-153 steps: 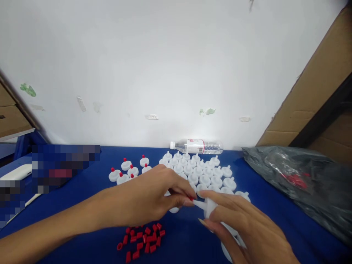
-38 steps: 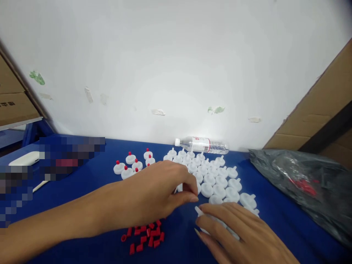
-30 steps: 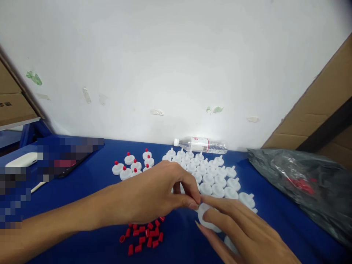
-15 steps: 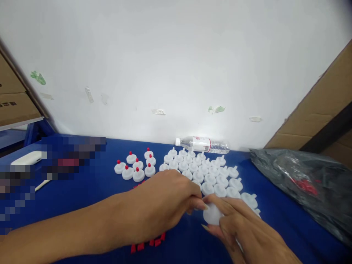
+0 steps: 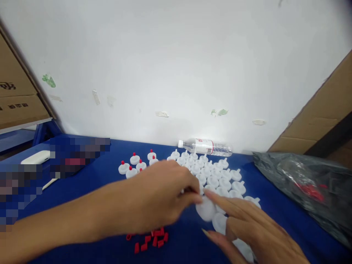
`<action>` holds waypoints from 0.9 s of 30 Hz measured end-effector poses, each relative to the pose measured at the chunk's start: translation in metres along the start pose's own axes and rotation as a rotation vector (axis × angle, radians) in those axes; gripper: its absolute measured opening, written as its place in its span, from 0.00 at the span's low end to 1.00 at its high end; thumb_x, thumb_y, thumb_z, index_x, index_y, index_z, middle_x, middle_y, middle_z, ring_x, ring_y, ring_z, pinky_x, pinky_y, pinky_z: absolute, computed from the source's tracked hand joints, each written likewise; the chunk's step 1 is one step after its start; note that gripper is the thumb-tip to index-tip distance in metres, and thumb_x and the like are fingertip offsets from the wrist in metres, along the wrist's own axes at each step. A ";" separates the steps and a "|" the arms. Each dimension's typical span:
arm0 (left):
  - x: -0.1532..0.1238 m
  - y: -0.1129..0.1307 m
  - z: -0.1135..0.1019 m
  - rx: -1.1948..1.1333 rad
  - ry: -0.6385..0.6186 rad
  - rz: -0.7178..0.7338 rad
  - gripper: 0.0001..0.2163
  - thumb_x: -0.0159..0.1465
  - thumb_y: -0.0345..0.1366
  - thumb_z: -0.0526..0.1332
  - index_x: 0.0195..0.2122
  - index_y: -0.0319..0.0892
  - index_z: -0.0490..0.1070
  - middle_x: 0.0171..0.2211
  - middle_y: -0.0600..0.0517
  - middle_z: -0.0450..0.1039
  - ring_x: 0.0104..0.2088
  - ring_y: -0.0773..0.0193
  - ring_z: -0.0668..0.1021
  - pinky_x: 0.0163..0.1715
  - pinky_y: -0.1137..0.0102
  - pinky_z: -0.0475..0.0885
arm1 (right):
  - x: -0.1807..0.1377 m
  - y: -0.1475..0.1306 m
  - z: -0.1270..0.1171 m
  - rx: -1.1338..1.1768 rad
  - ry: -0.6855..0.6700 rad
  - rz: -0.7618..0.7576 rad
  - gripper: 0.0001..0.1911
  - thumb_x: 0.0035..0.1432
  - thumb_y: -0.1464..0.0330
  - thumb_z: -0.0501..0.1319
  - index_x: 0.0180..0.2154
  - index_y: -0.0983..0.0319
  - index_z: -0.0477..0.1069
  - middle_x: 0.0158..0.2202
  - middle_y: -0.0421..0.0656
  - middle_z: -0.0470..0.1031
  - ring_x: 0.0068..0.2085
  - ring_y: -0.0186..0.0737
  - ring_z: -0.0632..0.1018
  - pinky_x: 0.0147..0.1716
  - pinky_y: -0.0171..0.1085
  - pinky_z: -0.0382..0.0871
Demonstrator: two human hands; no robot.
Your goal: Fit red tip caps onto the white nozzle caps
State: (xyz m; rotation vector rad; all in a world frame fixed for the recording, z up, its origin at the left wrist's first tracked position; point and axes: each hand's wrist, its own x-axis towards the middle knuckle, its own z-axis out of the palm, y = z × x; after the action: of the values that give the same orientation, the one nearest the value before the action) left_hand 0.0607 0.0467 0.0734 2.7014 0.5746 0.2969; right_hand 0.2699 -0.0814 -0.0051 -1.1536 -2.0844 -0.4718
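From the head camera I see my left hand [image 5: 162, 200] reaching in over the blue table [image 5: 104, 183], its thumb and forefinger pinched together just beside a white disc [image 5: 205, 210]. The hand is motion-blurred, so I cannot tell whether anything small sits in that pinch. My right hand [image 5: 253, 234] comes in from the lower right; its forefinger lies along the top edge of the same white disc, and the other fingers curl round more white pieces [image 5: 220, 223] below it. So the right hand is closed loosely on white parts, and the disc sits between the two hands, in front of the big cluster of uncapped white discs [image 5: 214, 176].

Taking that cluster as my landmark: to its left stands a smaller group of white discs with red caps [image 5: 134, 165], partly hidden behind my left hand. In front of it and to the left, below my left wrist, lies a scatter of loose red caps [image 5: 151, 240]. Behind it, against the white wall [image 5: 176, 66], a clear water bottle [image 5: 206, 146] lies on its side – its label is red and white, the writing too small to read. Right of the cluster sits a dark plastic bag [image 5: 305, 183] with something red showing through. Far left, a cardboard box [image 5: 19, 102] carries dark print I cannot make out.
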 end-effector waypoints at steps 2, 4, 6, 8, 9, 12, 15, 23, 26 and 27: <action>0.000 -0.014 -0.024 0.123 0.018 -0.120 0.07 0.71 0.39 0.63 0.39 0.51 0.83 0.34 0.56 0.84 0.33 0.63 0.82 0.31 0.70 0.67 | 0.004 0.001 -0.002 -0.062 0.053 -0.036 0.05 0.74 0.67 0.58 0.41 0.56 0.68 0.57 0.48 0.81 0.52 0.43 0.84 0.50 0.38 0.80; -0.001 -0.034 -0.049 0.398 0.065 -0.291 0.08 0.71 0.42 0.63 0.42 0.51 0.83 0.36 0.54 0.84 0.34 0.60 0.82 0.32 0.69 0.68 | 0.006 0.002 -0.003 -0.105 0.067 -0.049 0.04 0.74 0.69 0.57 0.42 0.57 0.69 0.56 0.48 0.82 0.51 0.43 0.84 0.51 0.40 0.80; -0.002 -0.058 -0.066 0.647 0.051 -0.449 0.10 0.71 0.41 0.61 0.46 0.49 0.82 0.38 0.50 0.84 0.37 0.54 0.83 0.33 0.66 0.67 | 0.006 0.003 -0.002 -0.142 0.033 -0.066 0.06 0.73 0.72 0.56 0.44 0.57 0.70 0.54 0.46 0.83 0.50 0.41 0.85 0.52 0.41 0.79; -0.001 -0.082 -0.073 0.719 0.041 -0.530 0.09 0.70 0.34 0.61 0.43 0.44 0.82 0.39 0.45 0.83 0.40 0.49 0.83 0.34 0.64 0.68 | 0.005 0.004 0.000 -0.162 0.002 -0.095 0.08 0.72 0.74 0.56 0.46 0.57 0.71 0.53 0.45 0.83 0.49 0.40 0.85 0.52 0.41 0.78; -0.001 -0.092 -0.072 0.732 0.012 -0.555 0.08 0.70 0.32 0.61 0.42 0.44 0.81 0.39 0.45 0.83 0.40 0.49 0.83 0.35 0.64 0.70 | 0.004 0.005 0.001 -0.165 0.003 -0.112 0.09 0.71 0.75 0.56 0.46 0.57 0.71 0.52 0.44 0.84 0.49 0.40 0.85 0.52 0.41 0.78; 0.002 -0.114 -0.062 0.740 -0.103 -0.610 0.06 0.72 0.36 0.63 0.43 0.41 0.79 0.40 0.48 0.81 0.39 0.55 0.82 0.39 0.62 0.77 | -0.002 0.006 0.003 -0.155 -0.013 -0.125 0.13 0.69 0.77 0.56 0.48 0.57 0.73 0.53 0.43 0.83 0.51 0.38 0.84 0.57 0.40 0.73; 0.003 -0.124 -0.051 0.721 -0.192 -0.623 0.12 0.74 0.43 0.65 0.51 0.40 0.75 0.48 0.48 0.78 0.44 0.59 0.82 0.45 0.59 0.80 | -0.007 0.006 0.005 -0.148 -0.037 -0.111 0.16 0.67 0.78 0.57 0.49 0.56 0.75 0.55 0.42 0.82 0.54 0.38 0.82 0.66 0.41 0.64; 0.001 -0.112 -0.060 0.654 -0.137 -0.549 0.07 0.71 0.34 0.61 0.44 0.42 0.79 0.43 0.44 0.80 0.43 0.50 0.82 0.38 0.60 0.75 | -0.009 0.007 0.005 -0.163 -0.061 -0.117 0.17 0.68 0.78 0.55 0.48 0.53 0.76 0.53 0.38 0.83 0.52 0.35 0.83 0.71 0.39 0.55; -0.002 -0.087 -0.060 0.579 -0.101 -0.462 0.07 0.70 0.36 0.61 0.42 0.47 0.80 0.42 0.47 0.82 0.41 0.50 0.83 0.33 0.64 0.70 | -0.006 0.006 0.003 -0.163 -0.083 -0.119 0.16 0.67 0.77 0.56 0.48 0.53 0.76 0.52 0.37 0.83 0.50 0.37 0.83 0.67 0.40 0.62; -0.003 -0.077 -0.057 0.534 -0.126 -0.423 0.06 0.70 0.39 0.63 0.41 0.49 0.81 0.40 0.50 0.83 0.38 0.54 0.83 0.32 0.66 0.69 | -0.004 0.006 0.002 -0.163 -0.077 -0.119 0.16 0.67 0.77 0.56 0.48 0.53 0.76 0.51 0.37 0.84 0.50 0.37 0.84 0.66 0.40 0.64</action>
State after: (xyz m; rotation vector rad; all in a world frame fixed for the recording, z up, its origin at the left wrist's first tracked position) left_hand 0.0152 0.1278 0.0954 2.9496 1.3139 -0.1650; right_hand 0.2753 -0.0794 -0.0098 -1.1606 -2.2232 -0.6743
